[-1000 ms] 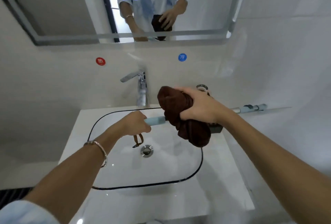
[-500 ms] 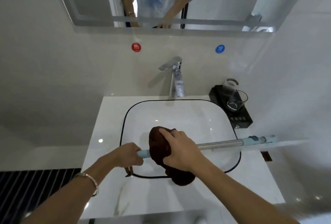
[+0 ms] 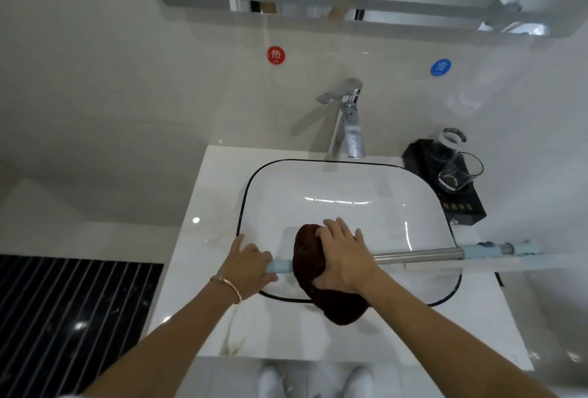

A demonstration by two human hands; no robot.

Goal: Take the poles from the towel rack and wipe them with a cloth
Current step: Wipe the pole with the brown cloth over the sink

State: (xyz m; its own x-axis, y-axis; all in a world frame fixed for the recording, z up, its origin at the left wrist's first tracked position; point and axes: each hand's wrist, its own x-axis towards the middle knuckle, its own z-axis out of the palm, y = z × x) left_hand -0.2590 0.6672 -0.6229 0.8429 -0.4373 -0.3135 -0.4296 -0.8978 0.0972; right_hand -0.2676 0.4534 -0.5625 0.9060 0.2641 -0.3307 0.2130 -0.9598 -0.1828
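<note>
热 sticker [image 3: 275, 55], 冷 sticker [image 3: 440, 67] beyond pole [image 3: 416, 254]

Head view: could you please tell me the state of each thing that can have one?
Pole, held level over the sink.
Cloth, bunched round the pole.
Left hand, gripping the pole's blue end.
Right hand, gripping the cloth round the pole.
Faucet, no water running.
Glass, empty, on the black tray.

Open basin [image 3: 350, 194] ahead; faucet [image 3: 348, 124] behind, glasses [image 3: 458, 171] crowd right.
</note>
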